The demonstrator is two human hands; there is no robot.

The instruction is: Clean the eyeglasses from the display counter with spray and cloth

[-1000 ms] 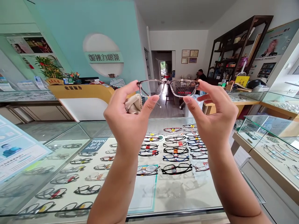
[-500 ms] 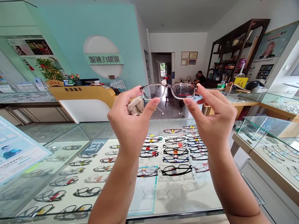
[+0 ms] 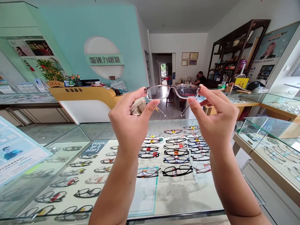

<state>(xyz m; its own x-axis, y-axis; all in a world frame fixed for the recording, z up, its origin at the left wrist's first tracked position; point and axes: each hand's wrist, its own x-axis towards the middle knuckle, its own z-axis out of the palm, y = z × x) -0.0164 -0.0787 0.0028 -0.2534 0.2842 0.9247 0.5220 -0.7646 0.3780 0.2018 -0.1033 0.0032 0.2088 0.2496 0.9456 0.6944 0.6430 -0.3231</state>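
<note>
Both hands hold up a pair of eyeglasses (image 3: 172, 87) above the glass display case, one at each end of the frame. The frame is clear with a darker top edge, and red lettering shows on the right lens. My left hand (image 3: 131, 115) pinches the left end between thumb and forefinger. A beige cleaning cloth (image 3: 138, 107) is tucked in the same hand, partly hidden behind the thumb. My right hand (image 3: 215, 112) grips the right end the same way. The temples extend away from me, below the lenses.
Under the glass of the display case (image 3: 187, 200) lie rows of eyeglasses (image 3: 177, 170), many with coloured tags. A blue-and-white leaflet (image 3: 18, 153) stands at left. Beyond are a yellow-and-white counter (image 3: 86, 106), another glass case (image 3: 272, 140), dark shelves (image 3: 236, 47) and a seated person (image 3: 201, 78).
The eyeglasses have shifted slightly right and turned a little, with the left hand's fingers following. Less of the cloth shows now. Both hands keep their hold.
</note>
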